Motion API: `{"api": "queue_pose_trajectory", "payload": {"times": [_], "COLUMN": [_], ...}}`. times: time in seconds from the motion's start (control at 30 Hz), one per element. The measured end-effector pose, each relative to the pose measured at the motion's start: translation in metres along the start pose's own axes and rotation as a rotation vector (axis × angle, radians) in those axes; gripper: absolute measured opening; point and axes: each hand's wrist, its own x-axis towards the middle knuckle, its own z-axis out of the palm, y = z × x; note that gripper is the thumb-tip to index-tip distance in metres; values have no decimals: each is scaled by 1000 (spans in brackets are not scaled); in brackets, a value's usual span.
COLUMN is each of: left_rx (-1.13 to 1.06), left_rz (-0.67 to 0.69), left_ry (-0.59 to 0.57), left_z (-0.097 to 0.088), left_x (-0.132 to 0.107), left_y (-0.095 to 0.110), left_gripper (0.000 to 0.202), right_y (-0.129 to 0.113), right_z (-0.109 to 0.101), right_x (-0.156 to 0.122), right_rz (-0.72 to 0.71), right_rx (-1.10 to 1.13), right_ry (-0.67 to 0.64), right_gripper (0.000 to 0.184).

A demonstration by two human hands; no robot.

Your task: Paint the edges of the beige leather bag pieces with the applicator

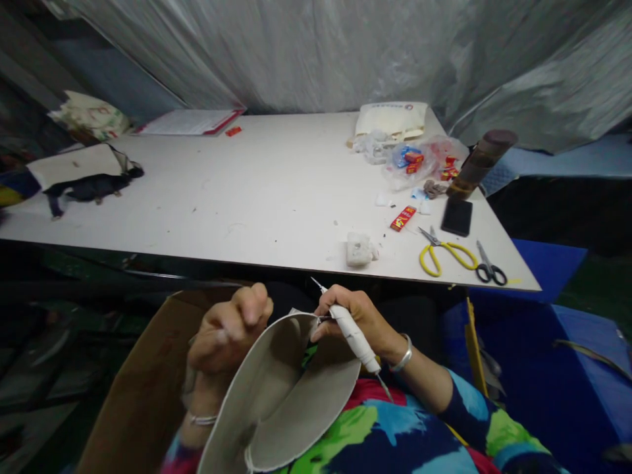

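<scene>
An off-white folded bag piece point(276, 388) stands on my lap, its stiff panels bowed apart. My right hand point(358, 316) is closed around an awl point(354, 338) with a white-wrapped handle; thin metal tips stick out at both ends. The thumb and fingertips of that hand also pinch the top corner of the bag piece. To the left of this corner my left hand point(230, 329) is raised with its fingers curled together, slightly blurred. Whether a thread or something else is in those fingers is too small to make out.
On the white table point(257, 191) lie yellow-handled scissors point(444, 250), black-handled scissors point(488, 266), a phone point(457, 216), a small red box point(403, 218) and a white lump point(359, 250). A dark bottle point(478, 164) stands behind. A cardboard box point(143, 375) is at left, blue bins point(553, 368) at right.
</scene>
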Motion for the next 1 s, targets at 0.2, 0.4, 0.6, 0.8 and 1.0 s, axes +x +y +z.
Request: {"api": "queue_pose_trajectory", "payload": {"times": [0.2,0.4,0.6,0.8,1.0], "left_rx": [127,188,671,707,501], "left_rz": [-215,-450,-358,-387,-516], "left_ry": [-541,-598,-760,-598,-473], "left_z": [30,23,51,72,70], "left_x": [-6,5,24,27,31], "left_y": [-14,-7,7,-14,-37], "left_gripper": [60,61,45,19,29], "right_y": [-4,8,8,13,30], "right_z": [-8,-5,-2,-10,-35], "right_x": [0,-5,-1,-1,-13], "right_rz": [-35,70,89,78,102], "right_rx": [-188,-168,-137,-58,75], "right_ry": [116,251,318,335,371], "right_gripper": [31,28,25,21,26]}}
